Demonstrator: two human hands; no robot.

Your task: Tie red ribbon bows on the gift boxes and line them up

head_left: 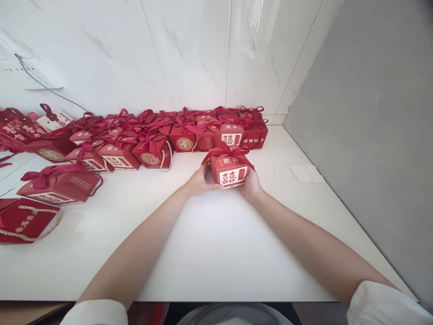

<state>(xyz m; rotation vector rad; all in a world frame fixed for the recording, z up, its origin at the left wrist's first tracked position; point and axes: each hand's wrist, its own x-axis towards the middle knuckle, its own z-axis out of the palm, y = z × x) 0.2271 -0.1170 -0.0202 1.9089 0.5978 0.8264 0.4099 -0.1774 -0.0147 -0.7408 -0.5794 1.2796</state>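
A small red gift box (pixel 230 170) with a red ribbon bow on top and a white label on its front stands on the white table (pixel 209 243). Both arms reach out to it. My left hand (pixel 199 180) grips its left side with the fingers curled round it. My right hand (pixel 251 184) holds its right side and lower corner. The box sits just in front of a row of like boxes.
Several red gift boxes (pixel 184 135) with ribbons stand in rows along the back wall and spread to the left. A flat red bag with a rope handle (pixel 27 221) lies at the left edge. A white paper slip (pixel 306 173) lies to the right, near the grey side wall.
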